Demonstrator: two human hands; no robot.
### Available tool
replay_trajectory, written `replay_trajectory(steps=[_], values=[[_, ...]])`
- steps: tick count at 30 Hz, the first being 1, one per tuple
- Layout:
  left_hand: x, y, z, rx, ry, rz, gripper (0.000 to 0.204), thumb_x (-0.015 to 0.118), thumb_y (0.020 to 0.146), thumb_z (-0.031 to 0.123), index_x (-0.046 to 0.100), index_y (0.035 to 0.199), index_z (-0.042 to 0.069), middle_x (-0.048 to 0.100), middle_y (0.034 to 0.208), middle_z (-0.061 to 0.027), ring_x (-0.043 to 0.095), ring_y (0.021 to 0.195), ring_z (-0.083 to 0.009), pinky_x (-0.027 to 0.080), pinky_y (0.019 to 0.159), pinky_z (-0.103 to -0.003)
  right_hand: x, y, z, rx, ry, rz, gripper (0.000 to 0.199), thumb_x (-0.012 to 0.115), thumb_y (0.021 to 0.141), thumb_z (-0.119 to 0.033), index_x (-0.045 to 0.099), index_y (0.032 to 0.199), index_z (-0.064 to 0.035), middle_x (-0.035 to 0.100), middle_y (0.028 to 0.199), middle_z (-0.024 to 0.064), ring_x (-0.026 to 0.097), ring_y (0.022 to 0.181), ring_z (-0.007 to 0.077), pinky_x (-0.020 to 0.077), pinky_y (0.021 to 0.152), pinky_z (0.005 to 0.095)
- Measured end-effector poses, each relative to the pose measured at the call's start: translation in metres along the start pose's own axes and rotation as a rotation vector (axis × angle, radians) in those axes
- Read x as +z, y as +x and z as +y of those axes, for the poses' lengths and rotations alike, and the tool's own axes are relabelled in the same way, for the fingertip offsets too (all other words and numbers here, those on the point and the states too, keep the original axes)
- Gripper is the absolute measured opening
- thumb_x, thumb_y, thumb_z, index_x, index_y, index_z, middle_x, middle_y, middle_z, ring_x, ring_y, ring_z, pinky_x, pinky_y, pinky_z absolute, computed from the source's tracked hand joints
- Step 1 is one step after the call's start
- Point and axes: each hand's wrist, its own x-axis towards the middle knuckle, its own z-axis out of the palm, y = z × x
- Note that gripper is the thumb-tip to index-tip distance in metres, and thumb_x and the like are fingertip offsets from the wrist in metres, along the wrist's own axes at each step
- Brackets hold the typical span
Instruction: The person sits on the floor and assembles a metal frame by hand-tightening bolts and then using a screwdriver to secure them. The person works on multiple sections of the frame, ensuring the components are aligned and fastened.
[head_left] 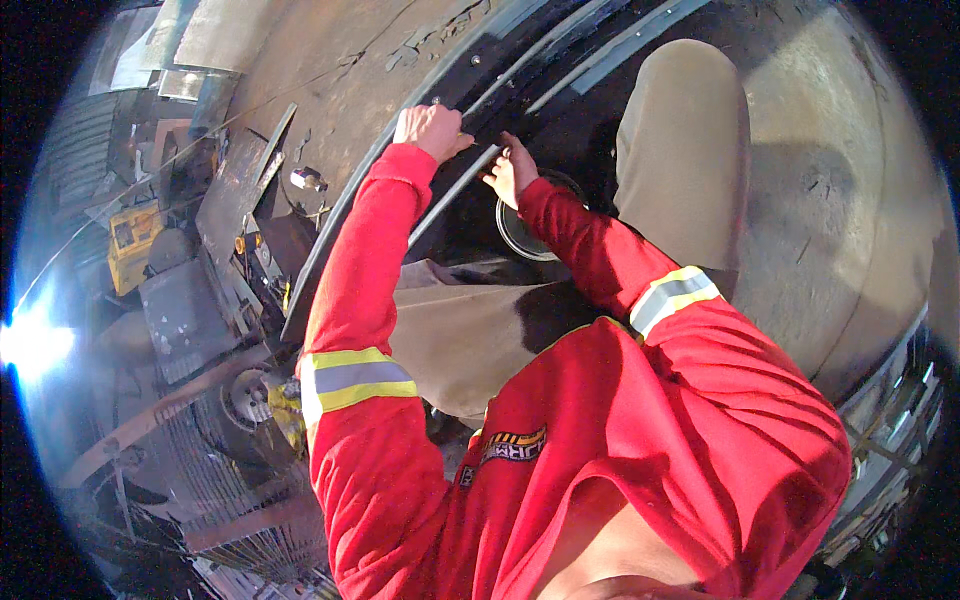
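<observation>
My left hand (433,131) is curled over the edge of a long dark metal rail (345,205), its fingers pointing to the right. Close beside it, my right hand (514,172) is closed at the end of a thin grey strip (455,196), which slants down toward my lap. Exactly how the fingertips grip is too small to make out. Under my right wrist shows part of a round metal rim (520,238); the sleeve hides the rest. Small bolts (476,60) sit along the dark rail beyond my hands.
Long curved metal bars (600,55) run away toward the far side. My bent knee (685,150) rises on the right. A yellow box (135,245), scrap plates and a round disc (247,395) lie at left. A bright glare (38,345) shows at the far left.
</observation>
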Motion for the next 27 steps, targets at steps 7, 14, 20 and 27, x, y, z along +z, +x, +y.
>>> replay_trajectory(steps=[7,14,20,27], values=[[-0.053,-0.014,-0.031,-0.163,0.126,-0.085,0.054,0.061,0.071,0.061,0.069,0.086,0.01,0.068,0.082,-0.0121,0.066,0.078,-0.0295,0.052,0.067,-0.041,0.006,-0.003,0.006,-0.027,-0.152,0.158,0.036,0.06,0.085,-0.037,0.047,0.101,-0.0071,0.045,0.097,0.0071,0.048,0.089,0.0213,0.0406,0.087,0.045],[-0.17,-0.153,-0.123,-0.31,-0.216,0.243,0.044,0.068,0.075,0.044,0.063,0.088,0.002,0.062,0.077,-0.014,0.058,0.073,-0.0223,0.044,0.07,-0.034,0.019,-0.042,0.007,-0.182,-0.56,0.334,0.022,0.058,0.084,-0.023,0.06,0.091,-0.0018,0.066,0.077,0.0094,0.065,0.068,0.0219,0.0517,0.062,0.0315],[-0.097,-0.277,-0.121,-0.661,-0.362,0.271,0.03,0.075,0.07,0.032,0.065,0.079,0.005,0.064,0.074,-0.0139,0.06,0.068,-0.025,0.046,0.066,-0.035,0.034,-0.074,0.045,-1.345,-1.571,-0.47,0.006,0.062,0.071,-0.01,0.063,0.076,-0.0059,0.061,0.082,0.0091,0.058,0.082,0.0274,0.0478,0.073,0.0384],[0.078,-0.326,-0.067,-1.051,-0.987,0.62,0.023,0.079,0.068,0.019,0.066,0.077,0.002,0.061,0.067,-0.0035,0.054,0.062,-0.0105,0.045,0.06,-0.026,0.054,-0.038,0.09,-1.222,-2.212,-1.096,0.033,0.057,0.078,-0.022,0.062,0.109,-0.011,0.053,0.107,0.0076,0.05,0.103,0.0245,0.0415,0.086,0.0407]])
